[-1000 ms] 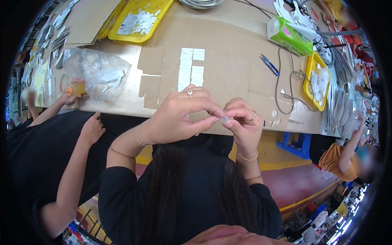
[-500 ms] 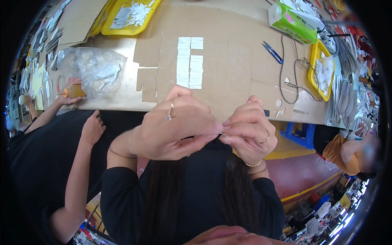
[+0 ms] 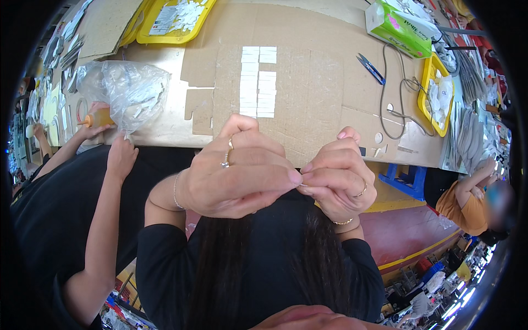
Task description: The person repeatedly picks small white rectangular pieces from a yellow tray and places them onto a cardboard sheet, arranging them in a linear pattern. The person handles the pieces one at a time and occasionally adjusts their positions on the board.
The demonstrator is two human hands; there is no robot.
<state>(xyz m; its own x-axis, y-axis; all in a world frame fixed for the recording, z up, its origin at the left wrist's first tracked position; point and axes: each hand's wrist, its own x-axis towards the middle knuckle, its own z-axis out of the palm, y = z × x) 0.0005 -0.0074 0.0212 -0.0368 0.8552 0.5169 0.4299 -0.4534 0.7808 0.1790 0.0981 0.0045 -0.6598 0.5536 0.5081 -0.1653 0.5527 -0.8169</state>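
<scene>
Nearest, the person's left hand is closing thumb and forefinger in a fingertip pinch, and the right hand is meeting it with the same kind of pinch. Between them, in front of the chest near the table's edge, they are gripping a small, thin, pale piece, mostly hidden by the fingertips; its full shape and material I cannot tell. Judging by the little that is showing, it is probably weighing almost nothing, bending easily and risking a crease or a slip, so its outer edges look like the best place for a light hold.

Beyond the hands, flat white rectangular strips are lying in two columns on a brown cardboard sheet; the knuckles are coming close to the lower ends of the columns. To the left, a neighbour's hand is touching a crumpled clear plastic bag, and another is holding an amber bottle with an orange cap. To the right, blue-handled metal snips are lying beside a looping grey cord, which could be snagging a sleeve or tool. Farther out, a yellow plastic tray is holding white scraps, and a green-and-white tissue pack is resting at the upper right.
</scene>
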